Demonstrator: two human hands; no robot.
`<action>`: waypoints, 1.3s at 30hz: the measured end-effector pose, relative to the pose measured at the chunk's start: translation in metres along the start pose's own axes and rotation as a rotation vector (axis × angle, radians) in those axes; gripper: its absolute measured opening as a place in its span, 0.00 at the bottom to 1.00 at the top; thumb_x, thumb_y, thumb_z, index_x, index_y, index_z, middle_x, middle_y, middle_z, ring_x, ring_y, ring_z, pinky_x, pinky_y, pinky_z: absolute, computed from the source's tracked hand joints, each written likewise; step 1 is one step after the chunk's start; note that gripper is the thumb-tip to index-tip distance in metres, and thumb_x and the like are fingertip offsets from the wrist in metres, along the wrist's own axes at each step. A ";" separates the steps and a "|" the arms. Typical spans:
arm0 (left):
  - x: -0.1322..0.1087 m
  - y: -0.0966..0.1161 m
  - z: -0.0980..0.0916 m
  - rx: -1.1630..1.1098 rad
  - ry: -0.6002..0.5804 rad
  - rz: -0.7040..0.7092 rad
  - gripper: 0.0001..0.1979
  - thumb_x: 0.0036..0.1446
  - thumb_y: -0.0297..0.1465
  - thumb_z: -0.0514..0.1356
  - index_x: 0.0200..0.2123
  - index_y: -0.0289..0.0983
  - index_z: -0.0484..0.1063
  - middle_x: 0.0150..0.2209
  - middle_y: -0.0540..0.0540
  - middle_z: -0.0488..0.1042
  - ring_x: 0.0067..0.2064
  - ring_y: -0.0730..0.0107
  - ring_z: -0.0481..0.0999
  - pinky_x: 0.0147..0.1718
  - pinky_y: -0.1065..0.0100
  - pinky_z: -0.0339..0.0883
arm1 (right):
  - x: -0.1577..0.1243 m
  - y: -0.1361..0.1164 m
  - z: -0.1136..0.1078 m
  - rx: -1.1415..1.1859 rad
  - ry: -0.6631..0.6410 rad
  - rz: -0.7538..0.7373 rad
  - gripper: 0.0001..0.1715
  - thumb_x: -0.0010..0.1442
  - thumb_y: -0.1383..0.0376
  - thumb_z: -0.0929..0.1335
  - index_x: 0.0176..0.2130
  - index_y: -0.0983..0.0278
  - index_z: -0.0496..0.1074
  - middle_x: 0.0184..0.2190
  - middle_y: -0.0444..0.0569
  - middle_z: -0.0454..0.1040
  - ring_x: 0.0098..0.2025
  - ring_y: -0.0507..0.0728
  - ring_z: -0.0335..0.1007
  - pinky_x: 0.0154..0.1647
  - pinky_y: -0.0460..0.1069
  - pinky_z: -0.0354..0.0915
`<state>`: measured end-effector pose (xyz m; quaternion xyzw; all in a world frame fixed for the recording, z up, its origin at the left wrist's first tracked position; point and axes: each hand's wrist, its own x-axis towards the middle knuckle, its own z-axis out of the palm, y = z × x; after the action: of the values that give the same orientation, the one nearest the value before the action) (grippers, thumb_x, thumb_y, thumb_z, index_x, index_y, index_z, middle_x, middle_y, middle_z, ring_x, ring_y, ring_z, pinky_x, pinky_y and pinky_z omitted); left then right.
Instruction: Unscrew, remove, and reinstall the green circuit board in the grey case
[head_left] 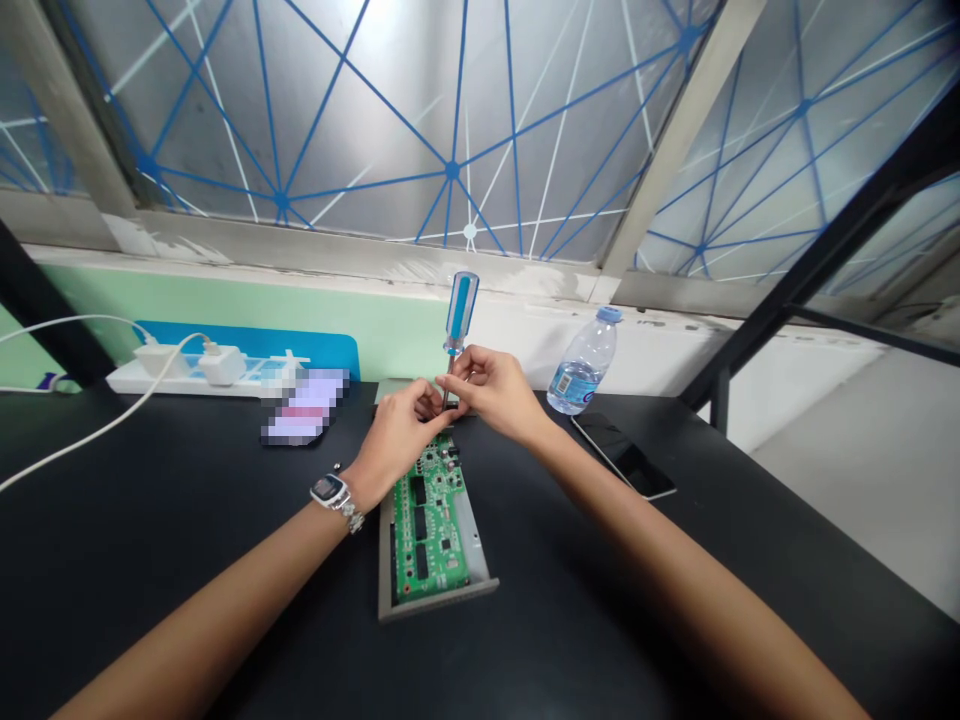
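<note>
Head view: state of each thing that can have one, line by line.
Screwdriver: near upright, handle up
Right hand: fingers pinched on the screwdriver
Left hand: fingers bent near the screwdriver's lower end
Circuit board: exposed, in open metal case
Bottle: capped, standing
Phone: lying flat, screen dark
Pixelated device: screen state hidden
Power strip: two adapters plugged in
Watch: worn on left wrist, display unreadable

Your left forearm (232, 590) and right forearm (675, 560) reach in from the lower corners and converge ahead of you; your left hand (397, 425) points its thumb (442, 421) rightward, while your right hand (496, 388), reaching slightly farther, curls its fingers (478, 358) leftward, the two close together
</note>
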<state>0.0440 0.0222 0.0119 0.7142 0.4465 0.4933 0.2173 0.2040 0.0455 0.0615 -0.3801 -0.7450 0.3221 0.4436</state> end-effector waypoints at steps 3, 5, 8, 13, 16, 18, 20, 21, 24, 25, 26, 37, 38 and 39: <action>0.001 0.000 0.000 -0.096 -0.021 -0.054 0.09 0.55 0.32 0.65 0.28 0.37 0.68 0.26 0.51 0.75 0.28 0.69 0.76 0.29 0.69 0.68 | 0.000 0.000 0.001 -0.041 0.023 0.005 0.13 0.56 0.58 0.72 0.30 0.63 0.66 0.26 0.43 0.72 0.22 0.51 0.69 0.22 0.46 0.64; 0.001 -0.002 0.001 -0.175 -0.045 -0.088 0.07 0.55 0.32 0.65 0.29 0.36 0.70 0.28 0.49 0.77 0.31 0.66 0.78 0.32 0.67 0.70 | 0.000 -0.001 0.000 -0.036 0.005 0.023 0.15 0.56 0.57 0.72 0.30 0.63 0.66 0.26 0.43 0.71 0.22 0.50 0.70 0.21 0.45 0.64; 0.002 -0.006 0.001 -0.269 -0.090 -0.113 0.06 0.56 0.32 0.63 0.33 0.35 0.73 0.33 0.45 0.79 0.36 0.62 0.80 0.37 0.64 0.72 | 0.001 -0.002 -0.006 0.006 -0.063 0.050 0.16 0.56 0.56 0.73 0.34 0.64 0.67 0.31 0.45 0.72 0.23 0.50 0.71 0.21 0.44 0.66; 0.003 -0.011 0.000 -0.321 -0.193 -0.071 0.08 0.61 0.32 0.58 0.38 0.34 0.75 0.38 0.42 0.80 0.42 0.59 0.80 0.45 0.61 0.71 | 0.001 -0.005 -0.011 0.077 -0.225 0.101 0.21 0.61 0.58 0.69 0.51 0.63 0.67 0.43 0.51 0.73 0.27 0.50 0.75 0.19 0.43 0.70; 0.002 -0.014 0.000 -0.286 -0.221 -0.028 0.09 0.63 0.31 0.56 0.38 0.35 0.75 0.39 0.43 0.80 0.44 0.59 0.79 0.47 0.60 0.70 | 0.000 -0.009 -0.011 0.113 -0.272 0.138 0.21 0.64 0.61 0.67 0.54 0.66 0.66 0.43 0.54 0.74 0.28 0.51 0.75 0.18 0.43 0.70; 0.002 -0.015 0.001 -0.274 -0.233 -0.017 0.09 0.64 0.31 0.55 0.39 0.35 0.75 0.40 0.43 0.80 0.44 0.59 0.79 0.48 0.59 0.70 | 0.000 -0.012 -0.011 0.141 -0.306 0.160 0.20 0.64 0.64 0.66 0.54 0.67 0.66 0.46 0.55 0.75 0.29 0.51 0.76 0.18 0.43 0.71; 0.002 -0.016 0.002 -0.281 -0.252 -0.004 0.09 0.65 0.32 0.55 0.41 0.35 0.74 0.41 0.42 0.79 0.45 0.59 0.79 0.47 0.59 0.70 | 0.000 -0.014 -0.012 0.164 -0.332 0.163 0.19 0.65 0.65 0.65 0.55 0.67 0.66 0.48 0.56 0.74 0.30 0.51 0.77 0.20 0.43 0.72; 0.002 -0.017 0.002 -0.282 -0.259 0.002 0.10 0.65 0.32 0.55 0.41 0.35 0.74 0.41 0.42 0.79 0.45 0.59 0.79 0.47 0.59 0.70 | 0.000 -0.015 -0.013 0.167 -0.341 0.161 0.18 0.65 0.66 0.64 0.54 0.67 0.66 0.49 0.56 0.74 0.31 0.51 0.77 0.20 0.43 0.72; 0.001 -0.015 0.004 -0.271 -0.257 0.002 0.12 0.66 0.35 0.54 0.40 0.35 0.74 0.39 0.42 0.80 0.43 0.59 0.79 0.44 0.61 0.71 | 0.000 -0.016 -0.013 0.143 -0.323 0.163 0.15 0.65 0.67 0.64 0.50 0.68 0.69 0.46 0.56 0.76 0.31 0.51 0.77 0.21 0.43 0.72; 0.001 -0.013 0.004 -0.262 -0.251 -0.002 0.13 0.66 0.36 0.54 0.40 0.35 0.74 0.39 0.42 0.80 0.43 0.59 0.79 0.44 0.61 0.71 | 0.000 -0.016 -0.013 0.128 -0.306 0.161 0.13 0.64 0.67 0.64 0.49 0.68 0.69 0.45 0.55 0.77 0.30 0.51 0.76 0.21 0.42 0.72; 0.001 -0.011 0.004 -0.248 -0.242 -0.007 0.13 0.66 0.37 0.54 0.40 0.35 0.74 0.39 0.42 0.80 0.42 0.58 0.79 0.43 0.61 0.71 | 0.000 -0.015 -0.012 0.112 -0.285 0.154 0.12 0.64 0.67 0.64 0.48 0.68 0.70 0.43 0.55 0.77 0.30 0.51 0.76 0.20 0.42 0.71; 0.001 0.004 0.001 0.012 -0.023 -0.038 0.11 0.58 0.37 0.64 0.29 0.37 0.68 0.25 0.51 0.75 0.27 0.68 0.75 0.27 0.69 0.64 | -0.002 -0.009 -0.002 0.002 -0.109 0.042 0.08 0.58 0.63 0.70 0.32 0.64 0.67 0.23 0.44 0.74 0.24 0.53 0.74 0.21 0.45 0.68; 0.002 0.004 0.002 -0.004 -0.015 -0.044 0.12 0.57 0.37 0.64 0.28 0.37 0.68 0.25 0.51 0.74 0.26 0.69 0.74 0.26 0.70 0.63 | -0.002 -0.008 -0.001 -0.001 -0.093 0.025 0.09 0.58 0.63 0.70 0.32 0.64 0.67 0.23 0.43 0.73 0.24 0.53 0.74 0.21 0.45 0.68; 0.003 0.004 0.002 -0.034 -0.011 -0.055 0.12 0.56 0.37 0.65 0.27 0.37 0.68 0.24 0.51 0.74 0.26 0.69 0.73 0.26 0.70 0.63 | -0.002 -0.006 0.000 -0.005 -0.075 0.010 0.09 0.57 0.63 0.71 0.31 0.63 0.66 0.23 0.43 0.72 0.24 0.52 0.73 0.22 0.45 0.68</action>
<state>0.0476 0.0229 0.0153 0.7006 0.4562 0.4910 0.2451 0.2033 0.0409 0.0658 -0.3725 -0.7601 0.3362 0.4129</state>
